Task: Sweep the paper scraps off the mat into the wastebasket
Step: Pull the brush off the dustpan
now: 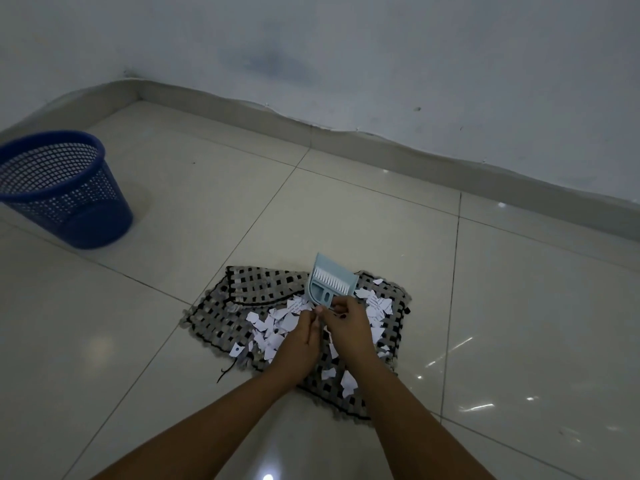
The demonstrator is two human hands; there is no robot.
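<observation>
A grey and black woven mat lies on the tiled floor, its far left corner folded over. Many white paper scraps are strewn over its middle and right side. A small pale blue dustpan with a white brush clipped in it stands tilted up over the mat's far edge. My right hand grips the handle end of this set. My left hand is closed beside it, fingertips meeting the right hand at the handle; what it pinches is unclear. The blue mesh wastebasket stands upright at the far left.
Glossy cream floor tiles surround the mat. A wall with a low skirting runs along the back, cornering behind the wastebasket. A loose black thread trails from the mat's near left edge.
</observation>
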